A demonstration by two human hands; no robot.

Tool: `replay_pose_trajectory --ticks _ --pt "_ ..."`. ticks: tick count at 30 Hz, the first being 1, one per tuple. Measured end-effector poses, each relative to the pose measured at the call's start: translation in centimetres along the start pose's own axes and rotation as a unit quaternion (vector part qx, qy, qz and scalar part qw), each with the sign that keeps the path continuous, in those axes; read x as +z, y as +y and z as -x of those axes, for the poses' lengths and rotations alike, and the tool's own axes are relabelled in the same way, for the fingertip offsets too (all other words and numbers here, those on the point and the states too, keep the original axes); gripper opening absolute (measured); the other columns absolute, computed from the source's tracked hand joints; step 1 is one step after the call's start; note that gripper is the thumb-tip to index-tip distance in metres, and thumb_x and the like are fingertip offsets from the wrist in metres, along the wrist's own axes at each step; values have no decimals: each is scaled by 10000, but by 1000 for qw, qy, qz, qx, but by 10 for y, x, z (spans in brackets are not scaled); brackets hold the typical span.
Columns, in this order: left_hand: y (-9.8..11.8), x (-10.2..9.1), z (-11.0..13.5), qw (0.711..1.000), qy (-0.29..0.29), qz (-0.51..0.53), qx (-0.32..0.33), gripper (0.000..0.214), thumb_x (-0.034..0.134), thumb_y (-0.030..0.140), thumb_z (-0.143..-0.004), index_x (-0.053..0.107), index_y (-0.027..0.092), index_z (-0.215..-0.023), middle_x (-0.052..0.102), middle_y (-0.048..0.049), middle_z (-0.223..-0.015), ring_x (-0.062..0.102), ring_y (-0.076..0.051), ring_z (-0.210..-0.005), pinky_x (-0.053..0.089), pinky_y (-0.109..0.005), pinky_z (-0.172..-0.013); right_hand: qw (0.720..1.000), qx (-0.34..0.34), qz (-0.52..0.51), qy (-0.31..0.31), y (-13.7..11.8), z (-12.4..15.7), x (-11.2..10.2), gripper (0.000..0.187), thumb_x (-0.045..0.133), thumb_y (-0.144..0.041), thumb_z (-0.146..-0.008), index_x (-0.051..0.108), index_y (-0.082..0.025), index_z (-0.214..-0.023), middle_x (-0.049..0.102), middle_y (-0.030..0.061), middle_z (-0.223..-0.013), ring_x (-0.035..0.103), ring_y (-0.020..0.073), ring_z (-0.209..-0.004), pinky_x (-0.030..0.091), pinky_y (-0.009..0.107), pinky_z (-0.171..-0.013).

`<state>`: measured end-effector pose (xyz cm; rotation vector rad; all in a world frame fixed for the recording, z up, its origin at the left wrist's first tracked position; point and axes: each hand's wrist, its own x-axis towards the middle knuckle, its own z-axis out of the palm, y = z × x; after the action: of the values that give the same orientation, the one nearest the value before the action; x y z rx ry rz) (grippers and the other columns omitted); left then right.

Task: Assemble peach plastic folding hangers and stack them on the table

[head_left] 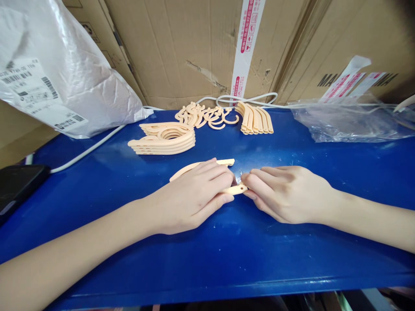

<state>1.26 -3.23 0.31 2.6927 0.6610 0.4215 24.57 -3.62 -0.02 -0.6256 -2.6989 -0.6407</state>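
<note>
My left hand (202, 194) is closed around a cream plastic hanger piece (236, 190) just above the blue surface. The piece has a curved arm (184, 171) showing beyond my knuckles and an end with a small hole poking out past my thumb. My right hand (285, 192) is closed too, its thumb and fingertips pinched against that holed end. Whatever lies between those fingertips is hidden. Behind my hands sit a stack of matching hanger pieces (165, 149), a loose heap of cream hooks (202, 115) and a row of curved hanger arms (256, 121).
Cardboard boxes (181, 52) stand along the back of the blue table (207, 259). A white parcel bag (74, 73) leans at the left, above a black phone-like device (22, 188). A white cable (87, 151) runs behind, and a transparent plastic bag (350, 123) lies at the back right.
</note>
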Motion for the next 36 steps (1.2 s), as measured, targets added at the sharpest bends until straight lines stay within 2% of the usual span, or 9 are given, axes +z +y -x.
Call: replay_pose_trajectory --ticks 14,20,24,28,31,33,36 --pt "1 1 -2 1000 1 2 1 180 328 244 -1006 488 184 -948 577 -51 -1059 531 -184 -1046 264 -419 -1130 1000 4 -22 19 0 2 4 271 348 -250 -969 500 -190 -753 500 -36 -584 462 113 -458 321 268 -461" --pt "2 1 0 1000 15 7 -19 164 425 268 -962 421 198 -814 586 -23 -942 551 -177 -992 241 -426 -1132 999 4 -46 12 1 1 3 273 354 -256 -959 501 -191 -738 492 -36 -569 448 110 -450 304 269 -452" --pt "2 -1 0 997 29 20 -71 155 469 352 -955 458 206 -907 619 -7 -1037 559 -165 -1004 184 -462 -1150 995 -37 -94 4 4 4 4 329 307 -320 -991 486 -198 -744 490 -36 -566 429 113 -448 321 265 -460" --pt "0 -2 -1 995 57 31 -76 37 444 206 -928 480 205 -932 629 -8 -1056 562 -153 -1016 248 -431 -1131 984 -88 -153 4 7 7 5 447 207 -465 -1007 503 -189 -817 506 -20 -595 428 132 -478 329 277 -458" --pt "-4 0 0 991 93 54 -81 151 436 91 -864 501 203 -942 620 -14 -1085 558 -155 -1047 349 -391 -1071 979 -98 -179 20 7 7 5 270 298 -326 -964 498 -187 -848 507 -17 -618 408 138 -498 337 274 -470" --pt "-7 0 0 985 122 76 -96 204 424 48 -842 511 201 -944 611 -23 -1097 553 -158 -1081 412 -357 -1010 978 -93 -182 30 6 6 4 143 359 -198 -866 500 -187 -844 498 -18 -618 387 140 -508 336 270 -476" --pt "-12 0 0 976 157 90 -119 215 447 27 -818 521 194 -931 602 -37 -1093 547 -167 -1126 423 -353 -1009 978 -79 -185 48 6 5 3 166 383 -103 -760 512 -182 -828 507 -5 -626 378 147 -534 338 275 -488"
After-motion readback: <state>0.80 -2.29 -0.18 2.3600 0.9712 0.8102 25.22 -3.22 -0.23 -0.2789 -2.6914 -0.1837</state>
